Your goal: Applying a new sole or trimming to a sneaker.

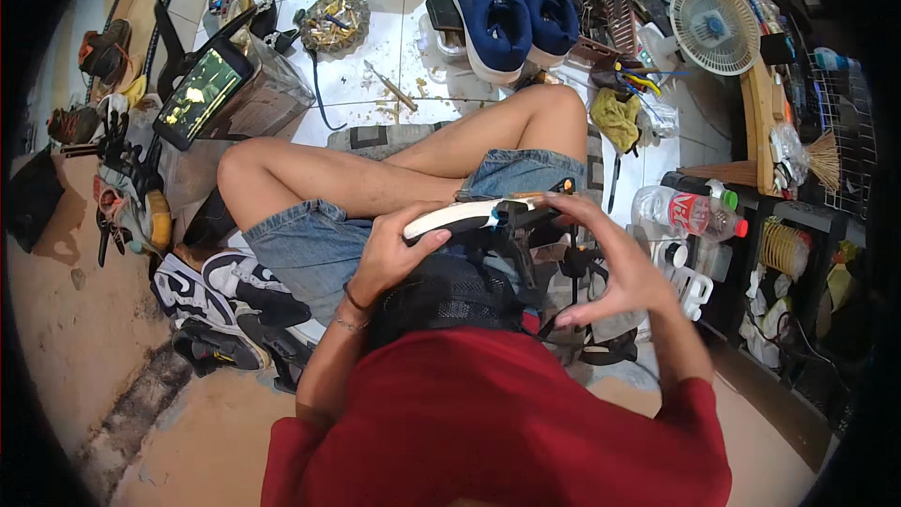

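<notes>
A black shoe with a white sole (452, 220) is tilted on its side above my lap. My left hand (387, 252) grips one end of it, the thumb pressed along the sole. Dark straps or upper parts (521, 237) hang at the shoe's other end, where the details are hard to make out. Curved around that end is my right hand (624, 268), fingers and thumb wide apart. Its fingertips are close to the shoe; whether they touch it I cannot tell.
Blue shoes (493, 14) stand ahead, near a white fan (715, 26). A phone (204, 94) leans on a box at the left. An awl-like tool (392, 86) and a full ashtray (335, 21) lie on the tiles. Worn sneakers (211, 296) sit left, a plastic bottle (680, 209) right.
</notes>
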Motion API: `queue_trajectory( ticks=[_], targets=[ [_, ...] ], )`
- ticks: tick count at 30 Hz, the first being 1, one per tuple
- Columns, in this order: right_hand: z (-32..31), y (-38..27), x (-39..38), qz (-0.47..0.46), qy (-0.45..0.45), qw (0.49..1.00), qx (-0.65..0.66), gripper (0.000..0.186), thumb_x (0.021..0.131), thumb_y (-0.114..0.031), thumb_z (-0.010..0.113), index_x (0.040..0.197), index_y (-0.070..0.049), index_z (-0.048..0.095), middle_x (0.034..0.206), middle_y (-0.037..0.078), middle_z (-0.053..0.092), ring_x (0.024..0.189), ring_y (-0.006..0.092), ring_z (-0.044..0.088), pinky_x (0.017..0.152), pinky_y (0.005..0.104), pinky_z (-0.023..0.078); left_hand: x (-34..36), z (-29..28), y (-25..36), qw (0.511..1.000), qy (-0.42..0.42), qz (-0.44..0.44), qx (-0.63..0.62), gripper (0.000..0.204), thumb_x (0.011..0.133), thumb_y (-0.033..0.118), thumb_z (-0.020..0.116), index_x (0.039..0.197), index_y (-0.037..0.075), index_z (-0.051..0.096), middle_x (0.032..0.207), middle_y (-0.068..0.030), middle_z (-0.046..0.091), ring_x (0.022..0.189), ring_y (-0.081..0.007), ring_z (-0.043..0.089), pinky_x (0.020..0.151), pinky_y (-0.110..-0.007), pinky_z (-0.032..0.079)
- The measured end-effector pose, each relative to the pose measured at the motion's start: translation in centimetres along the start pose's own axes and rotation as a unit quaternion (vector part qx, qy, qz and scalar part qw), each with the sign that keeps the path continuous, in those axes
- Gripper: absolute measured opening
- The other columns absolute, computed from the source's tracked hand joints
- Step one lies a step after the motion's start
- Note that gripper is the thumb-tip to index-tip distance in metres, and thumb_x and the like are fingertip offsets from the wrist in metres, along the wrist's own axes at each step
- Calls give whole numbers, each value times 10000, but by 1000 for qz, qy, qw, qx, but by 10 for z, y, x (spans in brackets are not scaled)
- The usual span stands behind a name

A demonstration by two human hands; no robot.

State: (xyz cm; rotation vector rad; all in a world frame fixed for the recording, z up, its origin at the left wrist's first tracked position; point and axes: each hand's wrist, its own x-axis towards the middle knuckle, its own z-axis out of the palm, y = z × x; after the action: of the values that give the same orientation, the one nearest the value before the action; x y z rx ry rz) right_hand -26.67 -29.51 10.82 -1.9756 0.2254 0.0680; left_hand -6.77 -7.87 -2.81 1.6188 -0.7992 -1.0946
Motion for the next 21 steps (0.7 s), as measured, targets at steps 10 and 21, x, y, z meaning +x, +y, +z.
queue_trajectory(
  ticks=[10, 21],
  targets=[
    [131, 5, 5, -66, 455, 858, 229, 734, 895, -364, 581, 1405, 106, 341, 1312, 228, 479, 1253, 317, 472, 1091, 429, 340, -24, 25, 25, 970, 38, 167, 172, 459, 813, 318, 760, 1175, 57, 653, 1224, -207, 618, 1089, -365, 615, 910, -413, 495],
    [159, 28, 12, -144, 533, 769, 322, 799, 807, -488, 552, 1303, 126, 425, 1247, 232, 503, 1107, 309, 539, 1000, 450, 417, -16, 27, 32, 926, -37, 219, 304, 538, 772, 189, 770, 1275, 87, 606, 1217, -104, 650, 1009, -285, 636, 847, -376, 528]
  ],
)
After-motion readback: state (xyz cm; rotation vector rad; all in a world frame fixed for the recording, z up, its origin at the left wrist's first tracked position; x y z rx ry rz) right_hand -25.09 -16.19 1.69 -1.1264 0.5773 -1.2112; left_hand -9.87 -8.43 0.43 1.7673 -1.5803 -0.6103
